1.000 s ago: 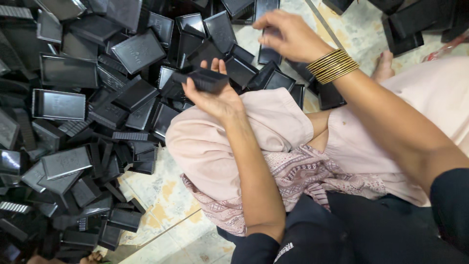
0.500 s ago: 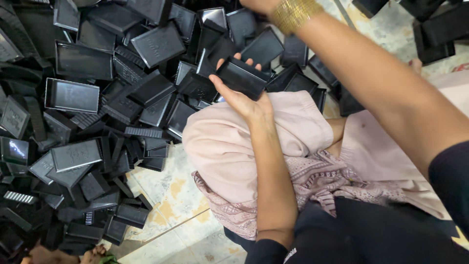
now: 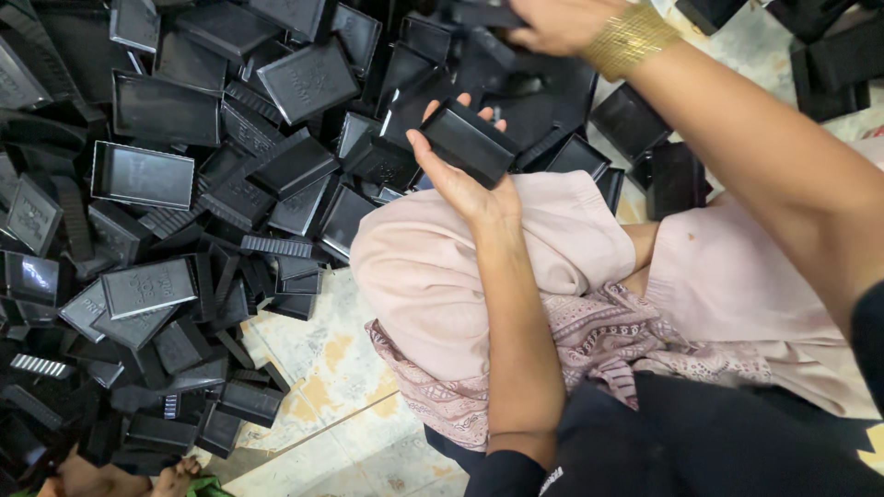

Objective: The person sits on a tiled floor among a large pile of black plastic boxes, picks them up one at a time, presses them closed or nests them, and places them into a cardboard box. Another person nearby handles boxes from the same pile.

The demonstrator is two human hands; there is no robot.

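A black plastic box is gripped in the left hand above a pink-clad knee. The right hand, fingers closed, is seen on another black piece at the top edge. A large heap of boxes is left unsorted on the tiled floor.

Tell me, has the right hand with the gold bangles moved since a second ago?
Yes. The right hand reached farther out over the pile of black trays, beyond the knee.
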